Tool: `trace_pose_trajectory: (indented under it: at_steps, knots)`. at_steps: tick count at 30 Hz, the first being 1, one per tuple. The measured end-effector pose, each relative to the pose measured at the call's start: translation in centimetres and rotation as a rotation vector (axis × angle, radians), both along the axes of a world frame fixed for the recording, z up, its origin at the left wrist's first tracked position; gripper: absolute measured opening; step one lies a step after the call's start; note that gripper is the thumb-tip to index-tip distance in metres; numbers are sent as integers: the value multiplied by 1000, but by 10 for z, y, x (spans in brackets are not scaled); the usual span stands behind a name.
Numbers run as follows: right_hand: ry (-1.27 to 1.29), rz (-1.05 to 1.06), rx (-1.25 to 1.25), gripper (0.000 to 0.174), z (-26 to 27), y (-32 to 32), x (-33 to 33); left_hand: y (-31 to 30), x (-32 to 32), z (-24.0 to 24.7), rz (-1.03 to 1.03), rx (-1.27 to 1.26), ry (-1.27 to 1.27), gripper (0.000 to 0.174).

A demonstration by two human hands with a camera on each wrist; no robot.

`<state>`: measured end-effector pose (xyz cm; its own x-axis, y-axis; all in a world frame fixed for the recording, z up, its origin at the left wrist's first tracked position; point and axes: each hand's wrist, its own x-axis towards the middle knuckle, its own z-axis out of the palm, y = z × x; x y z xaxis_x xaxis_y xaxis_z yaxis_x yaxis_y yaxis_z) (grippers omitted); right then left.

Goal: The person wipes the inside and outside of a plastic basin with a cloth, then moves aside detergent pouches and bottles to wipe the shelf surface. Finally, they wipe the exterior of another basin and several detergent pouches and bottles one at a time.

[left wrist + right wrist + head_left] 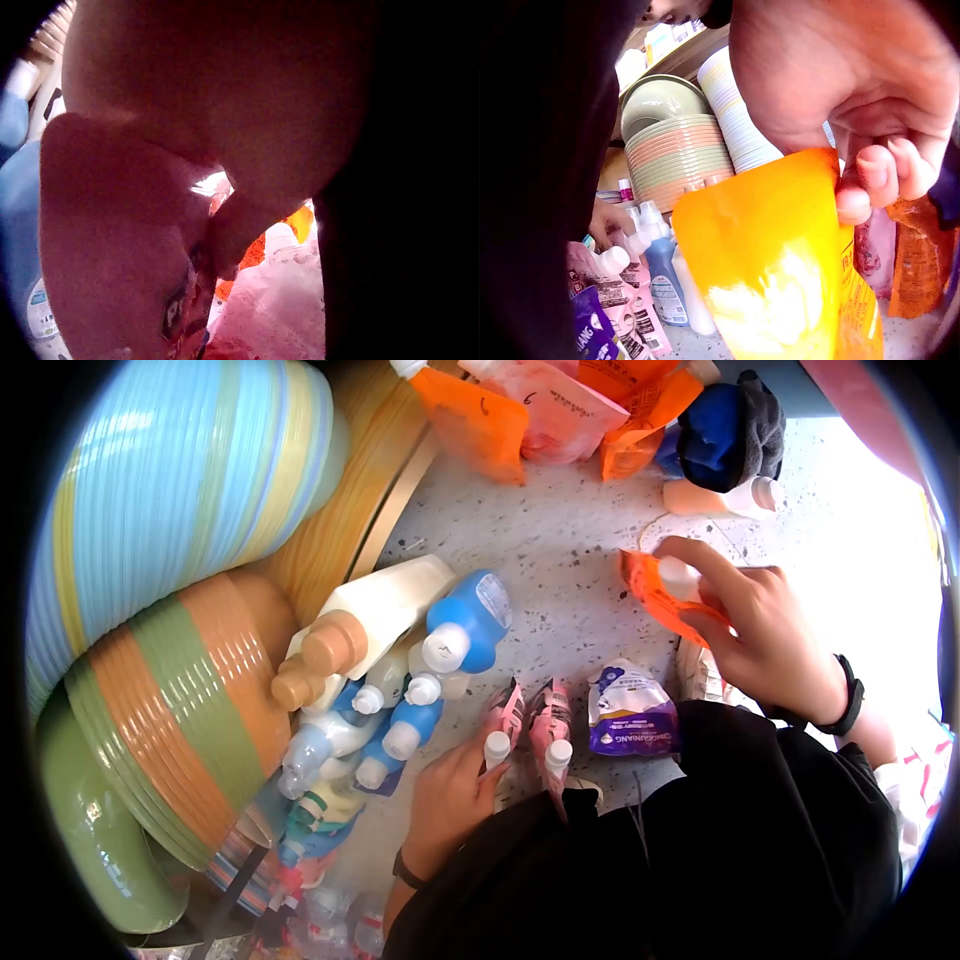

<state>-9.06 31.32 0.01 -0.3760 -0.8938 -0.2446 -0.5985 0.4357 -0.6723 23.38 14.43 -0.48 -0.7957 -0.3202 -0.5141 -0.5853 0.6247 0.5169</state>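
My right hand [775,625] pinches an orange spout pouch [654,597] with a white cap, held over the speckled surface. In the right wrist view that pouch [757,247] fills the middle, thumb and fingertips at its upper edge. My left hand [445,800] grips a pink spout pouch [507,712] near its white cap. Beside it stands a second pink pouch [550,710], also white-capped. A purple and white pouch [632,725] is to the right of both. The left wrist view is dark, mostly filled by the left hand [127,225].
Blue bottles [472,620] and a cream bottle [385,605] cluster on the left. Stacked striped basins [190,710] and a light blue striped stack [190,480] stand beyond them. Several orange and pink pouches [570,410] line the far side, near a peach bottle [705,498].
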Motion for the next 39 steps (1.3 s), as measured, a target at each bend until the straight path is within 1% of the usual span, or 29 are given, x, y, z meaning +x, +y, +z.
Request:
trace_pose_trajectory:
  at_steps: [2, 4, 6, 8, 9, 11, 16, 18, 19, 20, 22, 23, 25, 26, 28, 29, 30, 32, 33, 34, 36, 37, 39]
  knots:
    - [18, 11, -24, 57, -1, -8, -1, 2, -1, -2, -9, -16, 57, 44]
    - [189, 103, -62, 58, -2, -20, -1, 1, -5, 2, -28, 14, 33, 46]
    - [213, 134, -61, 61, 6, -33, -5, -1, -7, 4, -44, 42, 8, 48]
    - [388, 197, -137, 62, 7, -45, -7, -1, -8, 5, -71, 49, 67, 53]
    - [383, 201, -140, 62, 4, -50, -6, -1, -8, 6, -67, 46, 62, 53]
    - [379, 224, -315, 65, -5, -59, -5, -1, -13, 7, -84, 17, 89, 39]
    - [369, 227, -336, 62, -9, -92, 0, -3, -10, 3, -75, -12, 109, 40]
    - [415, 202, -388, 61, -11, -108, 5, -3, -9, 3, -74, -19, 120, 41]
    - [395, 227, -305, 60, -8, -114, 5, -3, -8, 3, -79, -17, 114, 40]
    - [394, 227, -304, 60, -5, -120, 7, -3, -7, 3, -85, -15, 108, 39]
    - [421, 302, -280, 32, -2, -133, 11, -4, -4, 3, -74, -21, 113, 39]
    - [416, 303, -285, 32, -3, -139, 13, -3, -2, 3, -61, -25, 117, 38]
    - [430, 321, -346, 24, -6, -152, 14, -2, -2, 3, -52, -26, 121, 38]
    - [425, 320, -354, 24, -9, -159, 14, -3, -2, 3, -45, -26, 125, 38]
    - [441, 337, -463, 17, -16, -174, 15, -1, -4, 6, -33, -17, 106, 38]
    - [442, 340, -481, 20, -21, -183, 14, -1, -5, 6, -24, 0, 99, 37]
    - [438, 340, -484, 20, -9, -187, 11, -1, -3, 5, -22, -2, 95, 37]
    - [324, 464, -266, 23, 13, -193, -2, -1, 1, 1, -17, -1, 164, 37]
    - [349, 445, -327, 15, -2, -203, -2, -2, 2, 2, -14, -3, 163, 37]
    - [348, 446, -328, 15, -5, -211, -4, -3, 3, 3, 6, 12, 143, 37]
    - [500, 464, -345, 9, -7, -219, -7, -4, 3, 2, 21, 31, 125, 37]
    - [501, 463, -344, 9, -7, -218, -9, -5, 3, 2, 18, 24, 149, 38]
    - [439, 437, -449, 7, -3, -214, -12, -5, 3, 3, 15, 18, 172, 39]
